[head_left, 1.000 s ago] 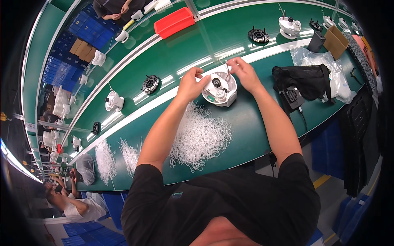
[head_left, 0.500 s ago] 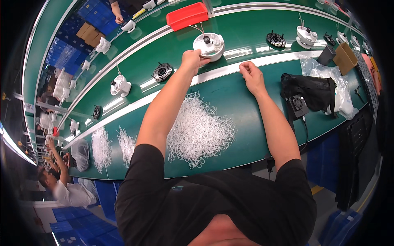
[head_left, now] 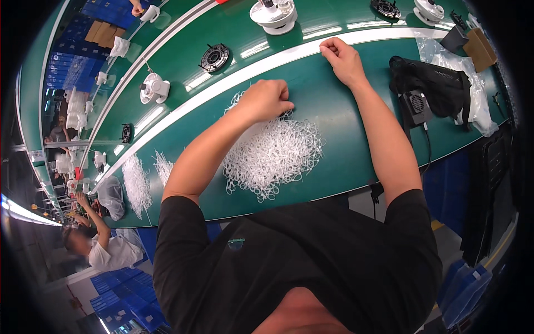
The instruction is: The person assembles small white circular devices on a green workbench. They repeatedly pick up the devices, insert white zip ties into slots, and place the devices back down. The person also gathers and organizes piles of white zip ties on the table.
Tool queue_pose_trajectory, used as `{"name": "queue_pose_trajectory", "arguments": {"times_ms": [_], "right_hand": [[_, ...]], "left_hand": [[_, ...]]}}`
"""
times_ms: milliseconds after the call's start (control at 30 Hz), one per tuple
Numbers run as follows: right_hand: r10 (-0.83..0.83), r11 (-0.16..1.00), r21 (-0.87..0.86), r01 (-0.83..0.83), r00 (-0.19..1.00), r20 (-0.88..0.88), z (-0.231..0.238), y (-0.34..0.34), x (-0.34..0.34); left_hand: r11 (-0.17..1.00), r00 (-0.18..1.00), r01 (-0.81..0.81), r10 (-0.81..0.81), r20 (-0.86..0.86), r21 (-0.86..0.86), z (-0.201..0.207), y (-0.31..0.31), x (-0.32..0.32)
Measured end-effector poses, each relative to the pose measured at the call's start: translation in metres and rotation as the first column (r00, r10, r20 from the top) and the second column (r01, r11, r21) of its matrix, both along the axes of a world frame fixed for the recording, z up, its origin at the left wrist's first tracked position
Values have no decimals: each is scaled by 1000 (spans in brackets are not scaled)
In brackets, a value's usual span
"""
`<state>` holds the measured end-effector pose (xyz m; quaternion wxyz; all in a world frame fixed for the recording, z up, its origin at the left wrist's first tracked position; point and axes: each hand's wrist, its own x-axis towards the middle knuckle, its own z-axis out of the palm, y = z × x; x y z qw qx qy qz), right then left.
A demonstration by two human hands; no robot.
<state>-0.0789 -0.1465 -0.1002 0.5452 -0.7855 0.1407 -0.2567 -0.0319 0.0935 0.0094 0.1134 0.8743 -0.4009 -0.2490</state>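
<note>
White unit (head_left: 275, 20) released — left hand (head_left: 266, 101) now over the loops (head_left: 275, 158), right hand (head_left: 345, 61) apart; both half-curled, any hold unclear.

A black bag (head_left: 428, 78) lies against crumpled clear plastic (head_left: 481, 111)

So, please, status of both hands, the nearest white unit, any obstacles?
Left hand at the white loops, grip unclear. Right hand by the white strip, curled. Nearest white unit on the green belt, touched by neither. Nothing seen blocking either hand.
</note>
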Motion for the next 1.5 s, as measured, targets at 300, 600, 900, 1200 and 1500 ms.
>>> {"name": "queue_pose_trajectory", "arguments": {"times_ms": [300, 600, 900, 1200, 1500], "right_hand": [[11, 1000, -22, -11, 1000, -15, 5, 3, -1], [28, 1000, -9, -28, 999, -33, 6, 2, -2], [72, 997, 16, -72, 997, 14, 1, -2, -2], [69, 997, 26, -69, 998, -10, 9, 6, -5], [50, 999, 8, -50, 999, 5, 11, 7, -3]], "left_hand": [[994, 999, -13, 18, 49, -105, -22, 1, -12], [946, 938, -193, 99, -334, -262, -18, 14, 4], [595, 745, -558, 53, -665, -578, -5, 57, 42], [-259, 558, -631, 504, -660, -731, -20, 192, 151], [-246, 319, -790, 618, -719, -561, -56, 234, 226]]}}
